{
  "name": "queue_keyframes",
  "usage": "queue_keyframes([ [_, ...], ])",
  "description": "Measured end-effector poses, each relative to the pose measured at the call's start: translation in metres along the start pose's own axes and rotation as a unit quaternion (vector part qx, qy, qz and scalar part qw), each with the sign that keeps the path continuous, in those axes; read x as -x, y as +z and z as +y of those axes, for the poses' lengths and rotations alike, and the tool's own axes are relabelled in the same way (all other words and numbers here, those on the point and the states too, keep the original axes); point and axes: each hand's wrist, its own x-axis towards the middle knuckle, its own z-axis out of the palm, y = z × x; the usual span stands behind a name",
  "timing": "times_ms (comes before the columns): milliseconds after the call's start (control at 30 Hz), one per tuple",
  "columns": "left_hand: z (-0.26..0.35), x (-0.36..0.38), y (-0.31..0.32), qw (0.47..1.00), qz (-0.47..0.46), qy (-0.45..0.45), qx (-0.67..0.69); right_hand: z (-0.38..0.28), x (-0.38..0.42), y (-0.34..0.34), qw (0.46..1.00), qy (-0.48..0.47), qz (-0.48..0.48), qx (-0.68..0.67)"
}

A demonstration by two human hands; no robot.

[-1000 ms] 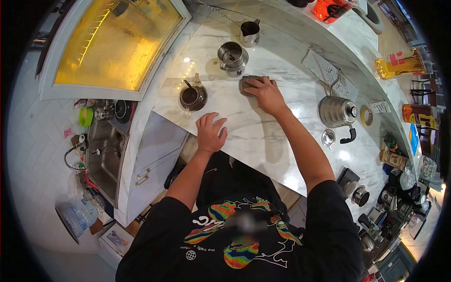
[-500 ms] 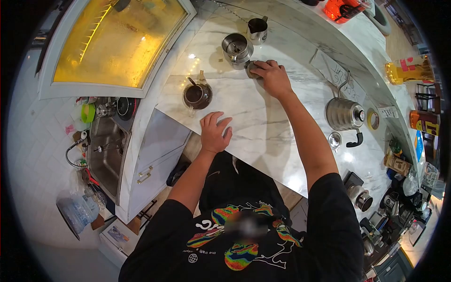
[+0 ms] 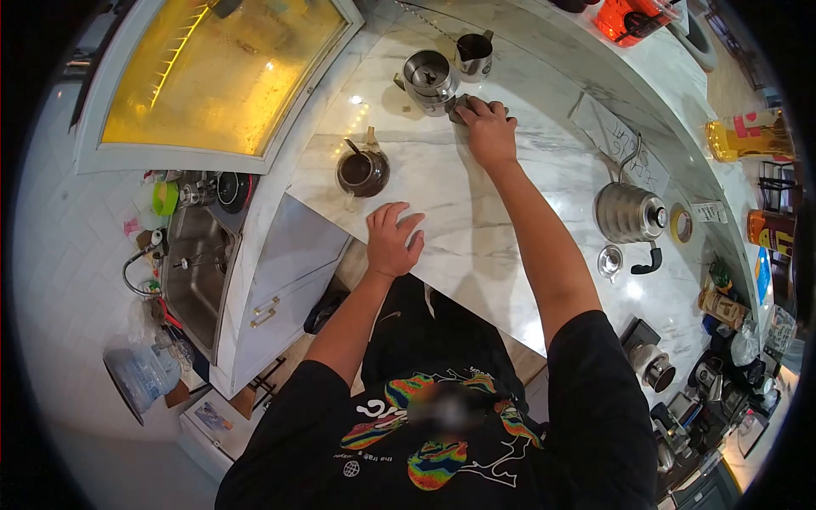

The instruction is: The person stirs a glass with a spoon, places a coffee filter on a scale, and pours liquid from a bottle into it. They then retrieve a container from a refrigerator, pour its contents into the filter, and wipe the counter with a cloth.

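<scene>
My right hand (image 3: 491, 134) reaches across the counter, its fingers closed over a grey cloth (image 3: 460, 109) that lies mostly hidden under them. The cloth is against the lower right side of a steel pot (image 3: 430, 78) with dark bits inside. Just beyond stands a steel pitcher (image 3: 473, 56). Near the counter's front edge my left hand (image 3: 393, 240) rests with fingers apart and nothing in them. Above it sits a glass server (image 3: 363, 172) with dark content and a spoon handle sticking out.
On the right stand a gooseneck kettle (image 3: 631, 212), a small metal dish (image 3: 609, 262) and a tape roll (image 3: 681, 223). A yellow-lit glass panel (image 3: 221, 76) borders the left, above a sink (image 3: 194, 280). Drinks line the raised ledge (image 3: 680, 93).
The steel pot has turned, so its protruding part now points left instead of toward me. My right hand with the cloth has shifted slightly away. The view has drifted a little; my left hand stays.
</scene>
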Motion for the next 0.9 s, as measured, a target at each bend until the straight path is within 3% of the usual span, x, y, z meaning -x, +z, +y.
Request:
queue_keyframes([
  [333, 0.0, 0.001, 0.0, 1.0, -0.004, -0.003, -0.004, -0.027, -0.015, 0.008, 0.99, 0.134, 0.02, 0.036],
  [667, -0.001, 0.001, -0.001, 1.0, 0.007, 0.001, 0.019, -0.01, 0.013, 0.002, 0.998, -0.037, -0.005, -0.06],
  [900, -0.003, 0.004, -0.008, 0.998, -0.002, 0.008, 0.066, -0.04, 0.024, -0.006, 0.997, -0.015, -0.06, -0.054],
])
